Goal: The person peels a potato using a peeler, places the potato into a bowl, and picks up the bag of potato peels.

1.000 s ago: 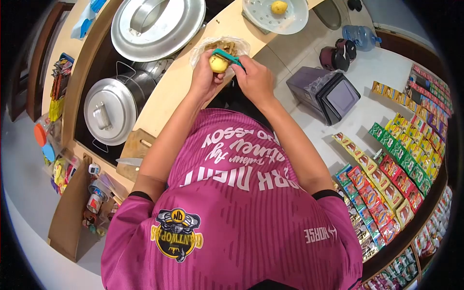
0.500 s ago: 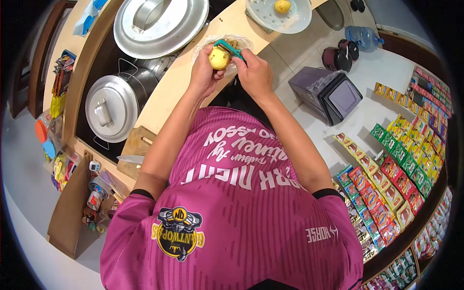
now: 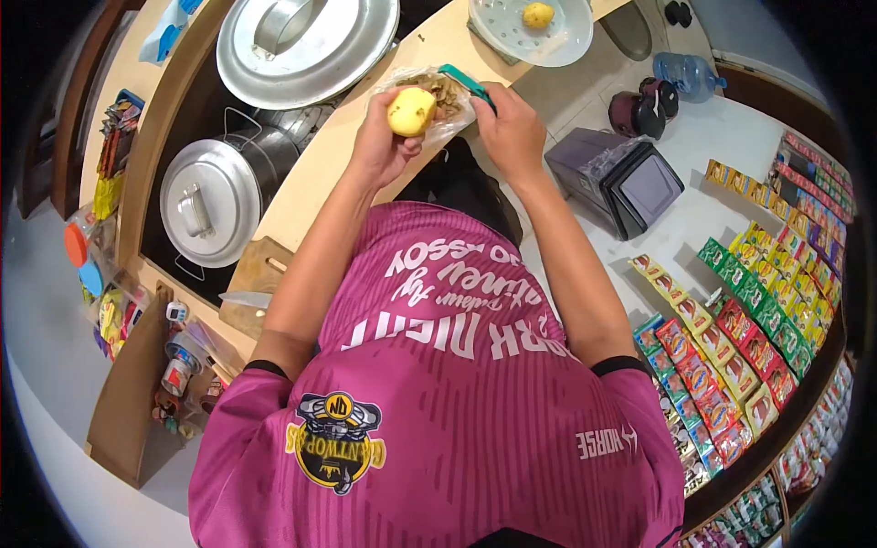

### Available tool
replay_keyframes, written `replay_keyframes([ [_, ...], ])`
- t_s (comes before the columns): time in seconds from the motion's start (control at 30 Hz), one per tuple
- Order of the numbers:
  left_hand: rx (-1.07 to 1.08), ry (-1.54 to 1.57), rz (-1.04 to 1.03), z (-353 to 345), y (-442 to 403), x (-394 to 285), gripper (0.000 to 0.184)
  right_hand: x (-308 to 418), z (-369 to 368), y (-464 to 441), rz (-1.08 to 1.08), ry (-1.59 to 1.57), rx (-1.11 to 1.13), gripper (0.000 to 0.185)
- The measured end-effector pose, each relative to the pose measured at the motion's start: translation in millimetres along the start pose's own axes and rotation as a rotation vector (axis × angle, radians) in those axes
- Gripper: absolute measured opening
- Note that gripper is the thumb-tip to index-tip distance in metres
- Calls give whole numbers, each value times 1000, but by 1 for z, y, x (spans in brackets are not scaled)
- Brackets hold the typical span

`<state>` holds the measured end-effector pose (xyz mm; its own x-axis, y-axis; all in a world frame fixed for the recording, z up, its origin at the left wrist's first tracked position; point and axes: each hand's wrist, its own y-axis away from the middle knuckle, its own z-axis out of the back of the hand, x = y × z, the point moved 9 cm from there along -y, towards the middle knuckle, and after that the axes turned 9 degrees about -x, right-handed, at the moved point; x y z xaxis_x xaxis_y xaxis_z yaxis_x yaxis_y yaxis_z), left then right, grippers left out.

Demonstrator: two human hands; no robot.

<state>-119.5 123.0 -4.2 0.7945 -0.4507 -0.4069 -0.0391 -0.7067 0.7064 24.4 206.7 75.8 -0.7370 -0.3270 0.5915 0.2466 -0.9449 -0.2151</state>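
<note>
A peeled yellow potato (image 3: 411, 111) with small brown spots rests in my left hand (image 3: 380, 144), whose fingers wrap round it. My right hand (image 3: 512, 131) grips a green peeler (image 3: 468, 87) just to the right of the potato, and the two do not touch. Under and behind the potato lies a clear plastic bag (image 3: 448, 102) with brown peelings in it, on the wooden counter. At the top, a pale bowl with holes (image 3: 565, 41) holds another yellow potato (image 3: 538, 15).
Two lidded metal pots (image 3: 208, 205) stand on the left. A knife (image 3: 245, 299) lies on a cutting board (image 3: 252, 266) by my left arm. On the right are a lidded bin (image 3: 650, 187), a large water bottle (image 3: 687, 77) and rows of hanging sachets (image 3: 731, 342).
My right hand has drawn the peeler away from the potato, to the right. The potato has turned in my left hand, and more of the peelings in the bag shows.
</note>
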Motion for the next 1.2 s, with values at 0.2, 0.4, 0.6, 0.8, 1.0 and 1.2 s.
replay_keyframes([
  [0.2, -135, 79, 76, 7, -10, 9, 42, -4, -13, 12, 140, 352, 109, 21],
  [0.4, -265, -42, 108, 17, -11, 23, 42, -1, 6, 15, -41, 165, 44, 19],
  [0.6, -243, -54, 71, 7, -14, 24, 41, 5, 2, 24, -153, -190, 97, 18],
  [0.8, -228, 3, 56, 3, -11, 25, 37, 17, -4, 37, -67, -39, 133, 21],
  [1.0, -234, 9, 38, -4, -1, 21, 35, 23, 2, 32, -9, 14, 73, 18],
  [1.2, -251, 31, 30, 4, -7, 21, 27, 25, -4, 34, -38, -14, 113, 19],
])
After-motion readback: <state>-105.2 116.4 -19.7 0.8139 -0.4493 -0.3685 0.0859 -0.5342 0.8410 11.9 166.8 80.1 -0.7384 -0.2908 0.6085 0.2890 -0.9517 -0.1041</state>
